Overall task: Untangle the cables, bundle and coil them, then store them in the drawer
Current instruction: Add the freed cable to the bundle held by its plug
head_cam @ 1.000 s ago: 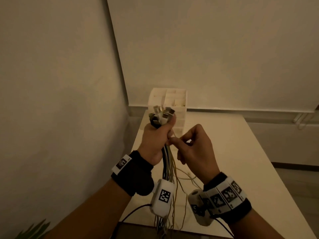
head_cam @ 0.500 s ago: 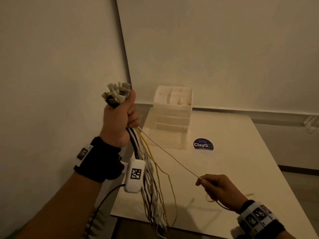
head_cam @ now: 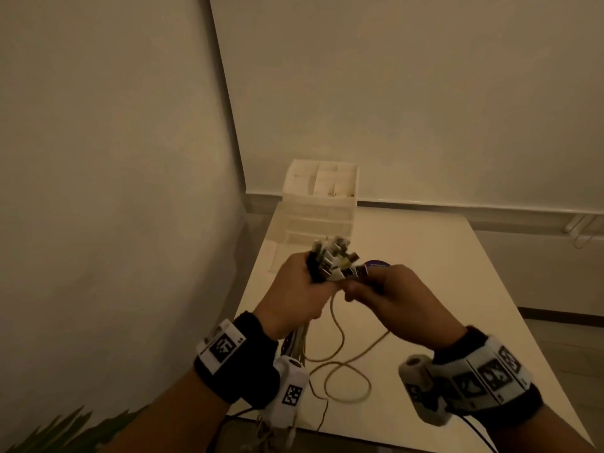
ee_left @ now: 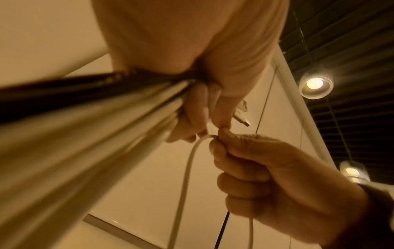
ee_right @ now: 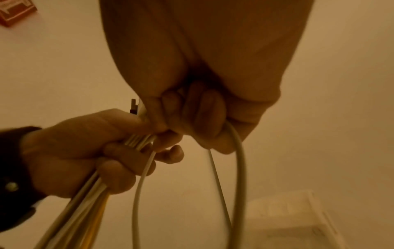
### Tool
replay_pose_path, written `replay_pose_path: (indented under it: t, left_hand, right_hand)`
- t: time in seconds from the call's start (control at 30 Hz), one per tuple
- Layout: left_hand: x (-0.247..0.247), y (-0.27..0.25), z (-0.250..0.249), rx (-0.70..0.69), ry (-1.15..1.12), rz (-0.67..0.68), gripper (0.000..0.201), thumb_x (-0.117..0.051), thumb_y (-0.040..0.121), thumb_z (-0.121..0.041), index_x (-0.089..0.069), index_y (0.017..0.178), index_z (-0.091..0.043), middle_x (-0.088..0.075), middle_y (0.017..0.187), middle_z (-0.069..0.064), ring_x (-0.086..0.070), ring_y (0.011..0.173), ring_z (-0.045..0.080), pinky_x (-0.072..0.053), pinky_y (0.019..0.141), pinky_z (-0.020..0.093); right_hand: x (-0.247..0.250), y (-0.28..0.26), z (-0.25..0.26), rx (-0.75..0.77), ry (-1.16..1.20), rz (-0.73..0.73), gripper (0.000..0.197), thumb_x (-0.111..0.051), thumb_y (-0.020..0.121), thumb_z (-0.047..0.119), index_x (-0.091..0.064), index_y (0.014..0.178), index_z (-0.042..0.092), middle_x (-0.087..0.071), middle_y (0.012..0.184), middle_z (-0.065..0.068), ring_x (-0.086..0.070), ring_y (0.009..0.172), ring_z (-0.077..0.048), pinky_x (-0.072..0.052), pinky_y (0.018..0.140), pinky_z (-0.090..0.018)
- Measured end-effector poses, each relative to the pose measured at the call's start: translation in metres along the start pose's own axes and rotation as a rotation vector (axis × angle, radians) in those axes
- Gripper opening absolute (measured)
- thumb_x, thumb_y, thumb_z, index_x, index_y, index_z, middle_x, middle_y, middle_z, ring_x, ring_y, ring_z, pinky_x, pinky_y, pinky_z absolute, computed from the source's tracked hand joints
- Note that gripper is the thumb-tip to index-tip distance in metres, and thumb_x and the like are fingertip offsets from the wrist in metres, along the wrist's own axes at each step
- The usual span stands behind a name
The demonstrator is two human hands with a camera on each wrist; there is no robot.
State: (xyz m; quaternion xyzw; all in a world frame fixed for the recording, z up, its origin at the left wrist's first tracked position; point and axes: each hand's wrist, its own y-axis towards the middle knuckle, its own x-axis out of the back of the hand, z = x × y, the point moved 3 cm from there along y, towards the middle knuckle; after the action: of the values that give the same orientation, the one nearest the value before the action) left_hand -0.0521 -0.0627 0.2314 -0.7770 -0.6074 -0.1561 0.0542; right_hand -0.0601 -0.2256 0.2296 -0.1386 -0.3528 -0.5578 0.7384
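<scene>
My left hand [head_cam: 302,291] grips a thick bundle of cables [head_cam: 295,341] just below their plugs [head_cam: 333,259], which fan out above the fist. The cords hang down past my wrist over the table's near edge. In the left wrist view the bundle [ee_left: 89,134] runs through the left hand [ee_left: 192,104]. My right hand [head_cam: 380,291] sits against the left one and pinches one pale cable [head_cam: 340,361] near its plug. That cable drops in loose loops onto the table. The right wrist view shows the same pale cable [ee_right: 236,168] curving out of the right hand [ee_right: 204,121] beside the left hand [ee_right: 95,148].
A white drawer organizer [head_cam: 322,204] stands at the table's far left corner, its lowest drawer [head_cam: 287,253] pulled out. A round dark sticker [head_cam: 377,264] lies on the white table [head_cam: 425,289] behind my hands. Walls close in on the left and behind. A plant [head_cam: 65,433] is at lower left.
My left hand has come down from high on the left to the middle. My right hand moved up from the lower right to meet it, and the cable once stretched taut now hangs in slack loops.
</scene>
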Motion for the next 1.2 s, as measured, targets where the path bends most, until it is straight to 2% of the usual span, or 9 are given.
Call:
replay_pose_path:
  t: [0.1,0.2,0.33,0.5,0.67,0.8,0.97,1.1,1.2]
  left_hand:
    - [0.003,0.003,-0.001,0.075,-0.145,0.062,0.016,-0.066,0.089,-0.014,-0.066,0.073,-0.019,-0.049,0.049,-0.007,-0.033,0.039,0.009,-0.028,0.041,0.023]
    - [0.002,0.003,0.000,0.084,-0.197,0.035,0.019,-0.065,0.089,-0.011,-0.063,0.071,-0.015,-0.051,0.056,0.002,-0.035,0.038,0.009,-0.028,0.040,0.021]
    - [0.014,0.013,0.001,0.118,-0.387,-0.225,0.022,-0.067,0.088,-0.014,-0.063,0.067,-0.020,-0.043,0.055,0.002,-0.031,0.040,0.010,-0.027,0.038,0.019]
    - [0.066,0.022,-0.008,0.014,-0.538,-0.493,0.027,-0.062,0.090,-0.007,-0.052,0.065,-0.014,-0.039,0.047,-0.002,-0.028,0.033,0.006,-0.025,0.035,0.015]
    - [0.106,0.027,-0.003,-0.082,-0.563,-0.684,0.026,-0.063,0.091,-0.009,-0.053,0.068,-0.013,-0.041,0.050,0.001,-0.033,0.034,0.009,-0.026,0.038,0.016]
    - [0.122,0.029,0.002,-0.100,-0.572,-0.821,0.021,-0.064,0.090,-0.009,-0.056,0.071,-0.015,-0.043,0.055,0.003,-0.034,0.038,0.011,-0.028,0.040,0.018]
    - [0.142,0.029,-0.002,-0.113,-0.563,-0.950,0.019,-0.064,0.090,-0.010,-0.057,0.073,-0.016,-0.043,0.055,0.001,-0.034,0.041,0.011,-0.028,0.040,0.019]
    - [0.143,0.028,0.000,-0.112,-0.311,-0.795,0.016,-0.069,0.085,-0.020,-0.060,0.073,-0.015,-0.050,0.058,0.004,-0.038,0.040,0.012,-0.033,0.042,0.023]
    - [0.117,0.022,0.002,-0.052,0.274,-0.530,0.022,-0.074,0.076,-0.025,-0.063,0.090,-0.012,-0.065,0.081,0.007,-0.057,0.062,0.019,-0.046,0.057,0.030]
  right_hand:
    - [0.001,0.007,0.005,-0.029,0.040,0.011,0.020,-0.056,0.093,0.032,-0.072,0.087,0.022,-0.067,0.070,0.011,-0.059,0.062,-0.001,-0.048,0.061,-0.022]
    - [0.000,0.009,0.007,-0.081,0.154,0.010,0.022,-0.057,0.093,0.030,-0.070,0.083,0.015,-0.061,0.063,0.004,-0.048,0.048,-0.005,-0.040,0.053,-0.025]
    - [-0.010,0.003,0.008,-0.096,0.513,-0.004,0.026,-0.048,0.099,0.024,-0.065,0.084,0.010,-0.042,0.053,-0.003,-0.035,0.048,-0.014,-0.033,0.048,-0.029]
    - [-0.036,-0.022,-0.008,-0.051,0.573,0.032,0.025,-0.043,0.100,0.018,-0.066,0.090,0.015,-0.039,0.053,0.001,-0.032,0.047,-0.010,-0.031,0.046,-0.022]
    - [-0.046,-0.038,-0.036,-0.127,0.527,0.112,0.024,-0.045,0.100,0.020,-0.066,0.089,0.015,-0.041,0.056,0.001,-0.033,0.050,-0.009,-0.033,0.049,-0.021]
    - [-0.045,-0.052,-0.053,-0.098,0.188,0.156,0.020,-0.046,0.100,0.028,-0.063,0.091,0.027,-0.051,0.061,0.003,-0.046,0.056,-0.004,-0.041,0.057,-0.018]
    - [-0.045,-0.090,-0.088,-0.425,0.473,0.164,0.026,-0.046,0.100,0.023,-0.065,0.084,0.012,-0.034,0.057,-0.002,-0.027,0.048,-0.012,-0.025,0.047,-0.028]
    - [-0.044,-0.107,-0.091,-0.593,0.679,0.107,0.034,-0.041,0.102,0.025,-0.059,0.087,0.001,-0.029,0.056,-0.002,-0.020,0.048,-0.015,-0.021,0.046,-0.026]
    - [-0.038,-0.096,-0.070,-0.494,0.435,0.136,0.036,-0.038,0.102,0.032,-0.059,0.084,0.009,-0.036,0.057,0.002,-0.027,0.046,-0.010,-0.026,0.046,-0.025]
